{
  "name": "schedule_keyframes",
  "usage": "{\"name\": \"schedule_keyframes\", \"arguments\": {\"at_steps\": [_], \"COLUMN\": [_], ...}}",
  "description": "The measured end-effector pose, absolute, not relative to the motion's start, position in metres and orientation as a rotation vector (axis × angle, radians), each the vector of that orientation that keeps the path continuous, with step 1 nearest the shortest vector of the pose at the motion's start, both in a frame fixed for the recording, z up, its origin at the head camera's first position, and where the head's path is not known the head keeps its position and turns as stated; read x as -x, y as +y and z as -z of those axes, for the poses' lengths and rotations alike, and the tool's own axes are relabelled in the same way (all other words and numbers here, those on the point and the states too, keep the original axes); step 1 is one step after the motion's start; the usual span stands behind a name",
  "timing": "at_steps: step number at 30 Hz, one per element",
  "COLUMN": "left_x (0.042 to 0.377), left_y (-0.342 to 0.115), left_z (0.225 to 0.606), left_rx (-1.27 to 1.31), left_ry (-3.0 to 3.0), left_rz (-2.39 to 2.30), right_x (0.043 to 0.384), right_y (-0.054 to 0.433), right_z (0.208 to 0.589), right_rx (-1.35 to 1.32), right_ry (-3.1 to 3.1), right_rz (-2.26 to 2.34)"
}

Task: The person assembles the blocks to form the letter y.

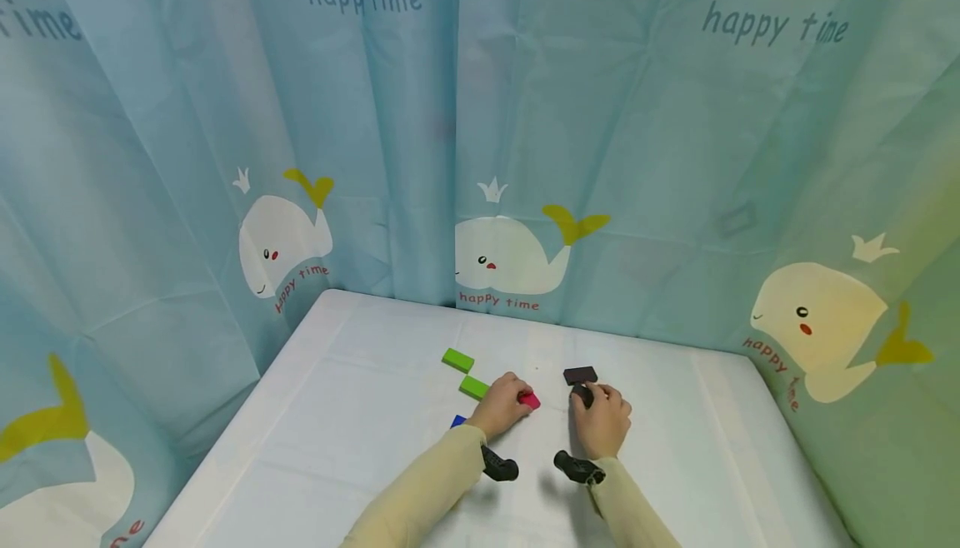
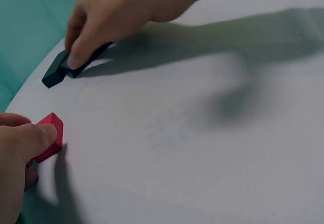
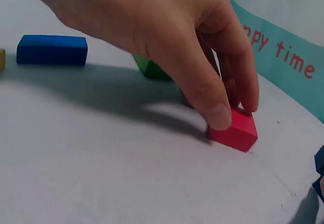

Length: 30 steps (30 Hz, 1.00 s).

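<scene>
At the lower centre of the frame, a person's left grip [image 1: 502, 406] holds a pink block [image 1: 531, 401], and the right grip [image 1: 602, 421] holds a black block [image 1: 581, 396].

A blue-green curtain [image 1: 420, 98] printed with white, yellow-tailed whales [image 1: 517, 252], small white crowns [image 1: 492, 191] and the words "happy time" [image 1: 750, 23] hangs in folds behind and on both sides of a white table [image 1: 690, 423].
</scene>
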<state>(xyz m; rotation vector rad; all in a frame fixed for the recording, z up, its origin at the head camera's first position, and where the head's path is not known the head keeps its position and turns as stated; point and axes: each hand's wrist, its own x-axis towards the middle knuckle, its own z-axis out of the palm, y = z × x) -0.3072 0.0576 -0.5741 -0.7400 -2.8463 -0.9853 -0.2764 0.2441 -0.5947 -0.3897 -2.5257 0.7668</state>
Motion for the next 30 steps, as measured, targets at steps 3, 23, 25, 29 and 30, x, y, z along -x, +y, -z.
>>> {"name": "schedule_keyframes", "arguments": {"at_steps": [3, 23, 25, 29, 30], "left_x": [0.308, 0.314, 0.313, 0.313, 0.313], "left_y": [0.058, 0.059, 0.059, 0.059, 0.059], "left_z": [0.574, 0.579, 0.578, 0.575, 0.575], "left_rx": [0.723, 0.785, 0.788, 0.765, 0.764], "left_ry": [-2.857, -2.816, -2.814, -2.828, -2.831], "left_rz": [1.032, 1.137, 1.145, 1.167, 1.172], "right_x": [0.276, 0.264, 0.263, 0.266, 0.266], "right_y": [0.248, 0.281, 0.283, 0.29, 0.293], "right_z": [0.597, 0.589, 0.586, 0.579, 0.577], "right_rx": [0.368, -0.186, -0.23, -0.386, -0.421], "right_ry": [-2.547, -2.721, -2.781, -2.872, -2.887], "right_rz": [-0.761, -0.881, -0.903, -0.91, -0.911]}}
